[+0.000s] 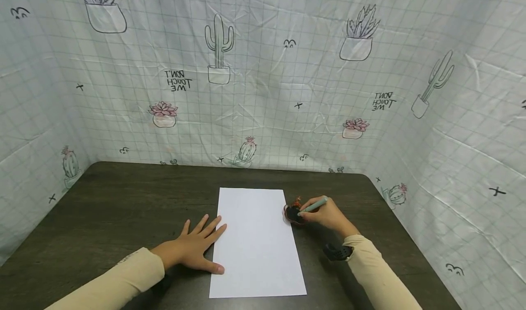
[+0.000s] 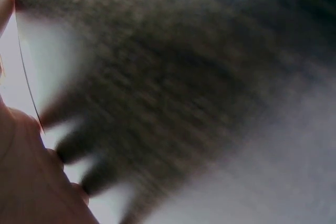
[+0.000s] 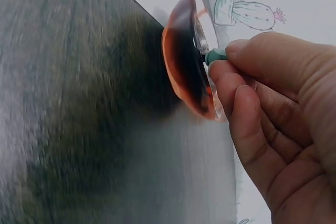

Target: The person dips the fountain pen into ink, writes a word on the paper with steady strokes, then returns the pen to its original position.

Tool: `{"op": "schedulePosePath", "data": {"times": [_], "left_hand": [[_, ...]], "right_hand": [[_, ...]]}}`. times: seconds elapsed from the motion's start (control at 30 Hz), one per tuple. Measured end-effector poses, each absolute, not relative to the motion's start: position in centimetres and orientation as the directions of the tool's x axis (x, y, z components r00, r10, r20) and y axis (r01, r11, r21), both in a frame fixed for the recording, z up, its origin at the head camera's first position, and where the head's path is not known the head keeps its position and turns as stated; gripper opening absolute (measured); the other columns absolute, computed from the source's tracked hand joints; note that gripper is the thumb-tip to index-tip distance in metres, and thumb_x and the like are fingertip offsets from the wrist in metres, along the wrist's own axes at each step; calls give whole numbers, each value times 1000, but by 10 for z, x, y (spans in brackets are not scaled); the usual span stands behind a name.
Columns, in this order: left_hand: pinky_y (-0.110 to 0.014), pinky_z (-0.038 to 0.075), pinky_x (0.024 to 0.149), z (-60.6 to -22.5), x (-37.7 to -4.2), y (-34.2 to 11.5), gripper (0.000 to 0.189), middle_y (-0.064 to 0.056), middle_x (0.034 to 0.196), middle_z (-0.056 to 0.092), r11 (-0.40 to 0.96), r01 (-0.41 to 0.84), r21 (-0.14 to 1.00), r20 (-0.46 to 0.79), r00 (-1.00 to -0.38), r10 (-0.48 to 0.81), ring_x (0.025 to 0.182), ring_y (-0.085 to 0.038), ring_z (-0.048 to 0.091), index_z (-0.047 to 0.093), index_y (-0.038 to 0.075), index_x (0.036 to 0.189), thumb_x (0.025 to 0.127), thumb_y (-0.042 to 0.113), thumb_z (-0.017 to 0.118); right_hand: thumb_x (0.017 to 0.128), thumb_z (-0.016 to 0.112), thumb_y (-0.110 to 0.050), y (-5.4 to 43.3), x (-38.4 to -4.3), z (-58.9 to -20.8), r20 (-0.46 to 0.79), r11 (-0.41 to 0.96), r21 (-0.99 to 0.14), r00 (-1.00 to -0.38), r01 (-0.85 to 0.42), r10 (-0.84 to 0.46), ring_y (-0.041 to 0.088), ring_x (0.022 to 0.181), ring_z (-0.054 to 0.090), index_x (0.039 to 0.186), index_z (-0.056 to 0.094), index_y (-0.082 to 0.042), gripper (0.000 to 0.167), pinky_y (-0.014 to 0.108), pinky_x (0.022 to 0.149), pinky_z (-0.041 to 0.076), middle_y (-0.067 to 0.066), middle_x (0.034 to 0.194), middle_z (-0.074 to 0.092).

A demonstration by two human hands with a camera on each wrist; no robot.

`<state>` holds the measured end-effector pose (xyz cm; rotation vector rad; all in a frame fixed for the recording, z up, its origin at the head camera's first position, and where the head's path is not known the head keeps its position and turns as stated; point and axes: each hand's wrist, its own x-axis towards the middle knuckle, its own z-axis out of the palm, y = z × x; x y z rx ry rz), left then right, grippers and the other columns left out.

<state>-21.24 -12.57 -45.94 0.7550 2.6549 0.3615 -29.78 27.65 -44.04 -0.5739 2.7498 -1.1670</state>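
Note:
A white sheet of paper (image 1: 256, 241) lies upright on the dark table. Fingers spread, my left hand (image 1: 191, 249) rests flat over its left edge; the left wrist view catches only part of that hand (image 2: 37, 177). Beside the sheet's right edge sits a small shallow dish (image 3: 170, 69) with an orange-brown outside and a dark inside, probably holding dark liquid. My right hand (image 1: 332, 218) pinches a slim green pen or brush (image 1: 316, 204) between thumb and fingers. Its tip reaches into the dish; whether it has bristles or a nib, I cannot tell.
The dark wooden table (image 1: 135, 196) stretches around the paper to both sides. A white curtain (image 1: 263, 109) printed with cacti encloses the back and sides. Around my right wrist is a black band (image 1: 338, 252).

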Motion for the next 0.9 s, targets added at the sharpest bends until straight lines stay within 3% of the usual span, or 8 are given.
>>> {"op": "schedulePosePath", "data": {"times": [0.3, 0.7, 0.9], "left_hand": [[-74, -3, 104, -461, -214, -125, 108, 0, 162, -2, 822, 457, 340, -263, -793, 550, 147, -36, -4, 14, 26, 155, 72, 81, 55], [-74, -3, 104, -456, -212, -127, 108, -3, 162, -2, 814, 461, 355, -265, -785, 560, 146, -38, -5, 12, 23, 156, 74, 78, 57], [-74, -4, 103, -452, -210, -128, 106, -5, 162, -2, 806, 462, 371, -267, -778, 569, 146, -39, -4, 13, 21, 156, 76, 76, 57]], "right_hand": [[84, 75, -17, 270, -299, -440, 65, 648, -697, -926, -308, -371, 8, 51, 44, 88, 74, -13, 6, 25, 49, 42, -1, 62, 62], [85, 75, -18, 275, -301, -440, 65, 666, -680, -929, -309, -364, 14, 60, 58, 89, 74, -11, 8, 29, 53, 49, 0, 73, 68], [85, 74, -21, 274, -300, -441, 57, 657, -695, -933, -293, -355, 14, 58, 56, 91, 74, -11, 11, 29, 54, 48, 4, 68, 66]]}}
